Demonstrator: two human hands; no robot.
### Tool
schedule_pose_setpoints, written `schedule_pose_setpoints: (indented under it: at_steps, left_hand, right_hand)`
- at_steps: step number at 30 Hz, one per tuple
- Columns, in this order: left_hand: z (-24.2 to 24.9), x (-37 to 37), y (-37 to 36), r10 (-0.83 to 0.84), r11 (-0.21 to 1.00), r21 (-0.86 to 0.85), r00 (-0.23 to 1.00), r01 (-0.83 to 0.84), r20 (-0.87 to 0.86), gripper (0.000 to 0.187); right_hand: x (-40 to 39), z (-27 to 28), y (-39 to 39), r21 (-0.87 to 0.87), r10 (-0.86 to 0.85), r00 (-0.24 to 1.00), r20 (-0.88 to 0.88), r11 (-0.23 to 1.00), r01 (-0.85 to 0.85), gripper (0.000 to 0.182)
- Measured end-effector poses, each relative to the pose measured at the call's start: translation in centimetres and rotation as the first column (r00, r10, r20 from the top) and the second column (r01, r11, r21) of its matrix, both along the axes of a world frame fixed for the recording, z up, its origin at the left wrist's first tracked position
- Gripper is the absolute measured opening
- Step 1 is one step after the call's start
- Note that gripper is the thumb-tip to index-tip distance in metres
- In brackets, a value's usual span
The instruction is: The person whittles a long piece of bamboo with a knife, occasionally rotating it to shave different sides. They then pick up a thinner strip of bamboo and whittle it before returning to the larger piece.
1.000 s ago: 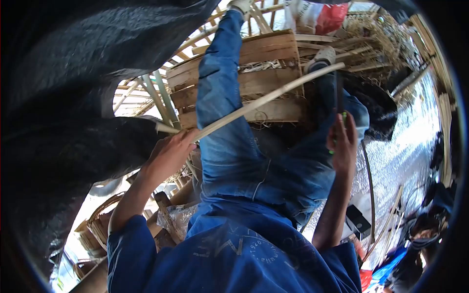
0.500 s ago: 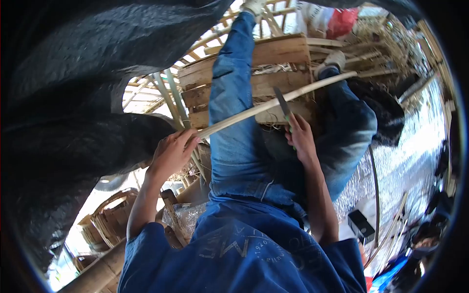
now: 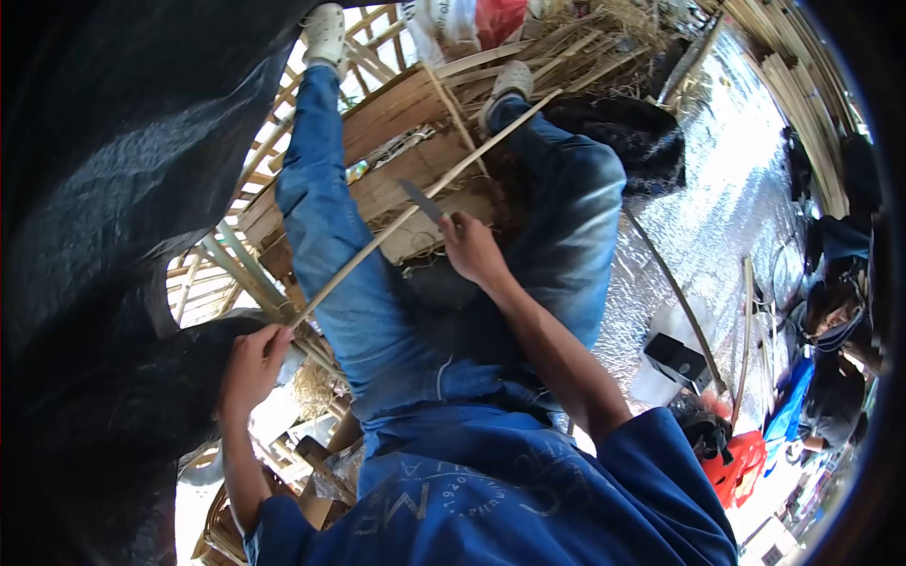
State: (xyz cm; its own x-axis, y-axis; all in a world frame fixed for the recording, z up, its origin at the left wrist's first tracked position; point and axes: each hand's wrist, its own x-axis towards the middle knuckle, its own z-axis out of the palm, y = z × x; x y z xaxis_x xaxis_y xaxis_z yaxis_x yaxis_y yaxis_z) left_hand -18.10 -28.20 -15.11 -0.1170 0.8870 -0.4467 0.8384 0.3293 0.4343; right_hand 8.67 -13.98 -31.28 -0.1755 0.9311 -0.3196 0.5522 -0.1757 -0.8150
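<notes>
My left hand (image 3: 253, 370) is closed round the near end of a long, thin bamboo strip (image 3: 342, 274). The strip slants up and right across my left thigh, its far end near my right shoe. In my right hand (image 3: 472, 247) is a knife (image 3: 421, 200), fingers wrapped round its handle. The blade points up and left, and overlaps the strip at about its middle in this view. Below the strip, between my legs, lies a wooden slatted crate (image 3: 400, 117).
A black plastic sheet (image 3: 123, 208) hangs along the left. Split bamboo strips (image 3: 807, 132) lean at the upper right. On the silvery floor covering (image 3: 651, 269) sits a black box-shaped device (image 3: 676, 358). A red bag (image 3: 741, 470) and another person (image 3: 835, 401) are at lower right.
The view has turned and shifted. My left hand has drawn back toward me and down with its end of the strip, and the knife now sits nearer the strip's middle.
</notes>
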Motion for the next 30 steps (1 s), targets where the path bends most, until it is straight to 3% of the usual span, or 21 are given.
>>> schedule_pose_setpoints:
  at_steps: [3,11,13,14,15,16,17,18,19,20,22,23,24,25,26,27,28,30]
  left_hand:
    - [-0.1,-1.3,-0.2,-0.017,0.998,0.054,0.999,0.014,0.050,0.026]
    - [0.5,-5.6,-0.8,0.005,1.000,-0.028,0.993,-0.001,0.122,0.031]
    - [1.8,-5.1,-0.6,0.001,0.996,-0.087,1.000,-0.002,-0.018,0.033]
    - [1.8,-5.1,-1.0,-0.001,0.996,-0.089,1.000,-0.001,-0.022,0.033]
    - [1.8,-5.1,-2.0,-0.033,0.999,-0.002,0.998,0.033,-0.058,0.033]
    - [1.9,-5.1,-3.0,-0.063,0.994,0.085,0.993,0.071,-0.097,0.033]
    - [2.0,-4.9,-4.2,-0.057,0.992,0.107,0.992,0.069,-0.111,0.031]
    - [1.4,-5.4,-6.1,-0.096,0.964,0.233,0.984,0.129,-0.149,0.027]
    - [1.5,-5.4,-7.6,-0.076,0.969,0.222,0.989,0.104,-0.130,0.024]
    - [1.1,-5.6,-9.8,-0.117,0.954,0.240,0.963,0.177,-0.243,0.024]
    - [-0.2,-6.5,-14.6,-0.088,0.973,0.186,0.965,0.136,-0.247,0.026]
    - [-0.7,-5.6,-16.1,-0.108,0.931,0.307,0.954,0.196,-0.281,0.026]
    - [-0.5,-4.5,-17.6,-0.088,0.937,0.277,0.910,0.214,-0.405,0.026]
    - [-0.6,-4.4,-19.0,0.040,0.991,0.135,0.959,-0.001,-0.280,0.025]
    - [-1.9,-4.6,-20.9,-0.022,0.960,0.254,0.940,0.114,-0.340,0.024]
    - [-2.0,-3.5,-20.8,0.014,0.964,0.258,0.949,0.071,-0.314,0.023]
    - [-2.5,-2.9,-20.6,0.121,0.977,0.194,0.977,-0.086,-0.174,0.022]
    - [-3.7,-2.7,-19.6,0.055,0.998,-0.006,0.997,-0.056,-0.045,0.021]
  right_hand:
    - [0.1,-0.3,0.1,0.006,-0.009,1.000,0.017,1.000,0.009,0.037]
    - [0.3,-0.3,0.4,-0.048,-0.021,1.000,-0.018,0.999,0.020,0.038]
    - [0.2,-1.6,0.6,-0.078,-0.016,1.000,-0.021,0.997,0.014,0.040]
    - [0.2,-3.9,0.7,-0.129,-0.120,0.988,-0.102,0.986,0.107,0.039]
    - [-0.1,-4.4,0.9,-0.189,-0.228,0.957,-0.177,0.963,0.194,0.039]
    - [0.0,-4.9,1.3,-0.193,-0.232,0.955,-0.184,0.961,0.197,0.039]
    - [0.2,-4.4,1.8,-0.299,-0.405,0.878,-0.257,0.897,0.326,0.039]
    - [0.5,-3.5,2.2,-0.412,-0.568,0.764,-0.306,0.803,0.431,0.040]
    - [0.8,-1.2,2.5,-0.518,-0.663,0.665,-0.342,0.724,0.456,0.041]
    - [1.1,-0.8,2.6,-0.568,-0.698,0.592,-0.403,0.698,0.436,0.038]
    - [1.6,-0.9,2.7,-0.620,-0.738,0.501,-0.451,0.663,0.419,0.036]
    - [1.7,-1.0,2.6,-0.663,-0.754,0.446,-0.483,0.647,0.376,0.032]
    - [1.9,-1.1,2.7,-0.698,-0.765,0.392,-0.512,0.636,0.330,0.028]
    - [1.8,-1.1,2.6,-0.694,-0.766,0.390,-0.512,0.636,0.338,0.028]
    - [1.4,-0.9,2.5,-0.679,-0.736,0.434,-0.519,0.664,0.314,0.023]
    - [1.3,-0.7,2.5,-0.656,-0.704,0.475,-0.527,0.693,0.300,0.019]
    - [1.3,-0.4,2.5,-0.646,-0.677,0.465,-0.570,0.719,0.255,0.017]
    - [1.1,0.6,2.3,-0.603,-0.618,0.466,-0.633,0.771,0.203,0.017]
